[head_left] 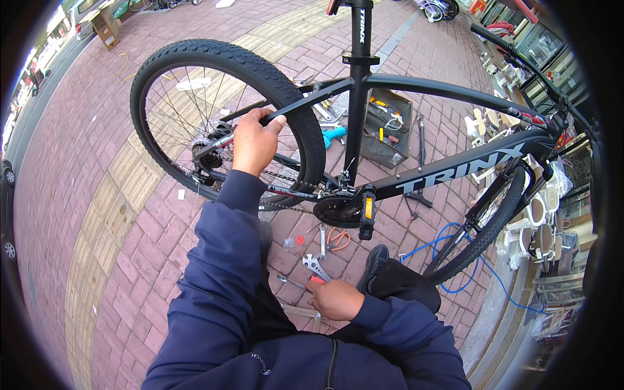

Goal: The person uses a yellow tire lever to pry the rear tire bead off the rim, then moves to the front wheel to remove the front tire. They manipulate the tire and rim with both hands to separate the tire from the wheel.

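Note:
A black bicycle (455,88) stands across my view, rear wheel (156,78) at left. My left hand (257,143) is closed round its seat stay, beside the rear tyre and above the cassette (209,156). The chain runs to the crankset (331,211), where a pedal (368,211) with a yellow reflector hangs. Down between my legs, my right hand (335,299) is closed on a red-handled tool (318,280), partly hidden by my fingers. Just above it on the paving lie silver spanners (322,239), a flat multi-spanner (313,265) and orange-handled pliers (339,241).
Beyond the frame are an open grey toolbox (396,149) and a teal tool (333,135). A blue hose (481,273) loops by the front wheel (448,263). Stacked white items (536,214) and a step line the right. A road with cars (8,214) borders the left; a cardboard box (105,26) stands far back.

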Demonstrator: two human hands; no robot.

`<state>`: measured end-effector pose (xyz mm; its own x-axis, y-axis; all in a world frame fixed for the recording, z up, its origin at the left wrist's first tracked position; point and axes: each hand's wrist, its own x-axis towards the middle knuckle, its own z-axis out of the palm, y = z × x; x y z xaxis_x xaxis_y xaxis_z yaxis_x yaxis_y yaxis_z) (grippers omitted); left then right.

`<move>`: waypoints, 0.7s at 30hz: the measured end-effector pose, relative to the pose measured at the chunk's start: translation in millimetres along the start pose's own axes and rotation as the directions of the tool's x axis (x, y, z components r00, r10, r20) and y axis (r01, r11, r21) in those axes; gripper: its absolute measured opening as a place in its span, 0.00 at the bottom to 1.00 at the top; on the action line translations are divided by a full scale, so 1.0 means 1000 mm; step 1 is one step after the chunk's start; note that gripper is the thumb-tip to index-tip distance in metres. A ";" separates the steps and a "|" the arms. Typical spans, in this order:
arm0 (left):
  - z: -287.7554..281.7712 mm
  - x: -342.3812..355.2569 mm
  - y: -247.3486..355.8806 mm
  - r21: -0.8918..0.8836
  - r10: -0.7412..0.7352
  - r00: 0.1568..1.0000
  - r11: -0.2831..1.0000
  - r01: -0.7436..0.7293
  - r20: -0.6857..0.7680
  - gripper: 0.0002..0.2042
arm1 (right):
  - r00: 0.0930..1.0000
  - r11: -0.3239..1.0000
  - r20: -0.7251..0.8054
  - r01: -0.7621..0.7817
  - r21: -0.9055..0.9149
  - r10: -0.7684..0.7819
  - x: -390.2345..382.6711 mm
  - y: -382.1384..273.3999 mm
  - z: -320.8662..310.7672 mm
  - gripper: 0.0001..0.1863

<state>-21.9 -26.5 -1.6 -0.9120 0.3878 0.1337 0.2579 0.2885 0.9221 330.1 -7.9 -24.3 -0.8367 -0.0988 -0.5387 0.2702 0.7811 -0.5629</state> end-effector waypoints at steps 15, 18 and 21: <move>-0.001 -0.002 0.006 -0.006 -0.006 1.000 1.000 0.006 0.002 0.17 | 0.986 0.997 0.152 0.071 -0.021 -0.067 0.001 -0.001 -0.008 0.12; -0.001 -0.002 0.004 0.002 0.011 1.000 1.000 -0.011 -0.005 0.17 | 0.988 0.997 0.141 0.072 -0.008 -0.071 0.000 -0.003 -0.010 0.12; 0.000 -0.001 0.002 0.044 0.053 0.998 0.998 -0.052 -0.021 0.18 | 0.986 0.996 0.138 0.090 0.009 -0.090 0.000 -0.003 -0.010 0.12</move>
<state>-21.0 -26.4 0.0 -0.9036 0.3838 0.1904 0.3190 0.3060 0.8970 324.3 -4.1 -16.8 -0.7841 -0.2528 -0.5669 0.1980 0.7638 -0.6144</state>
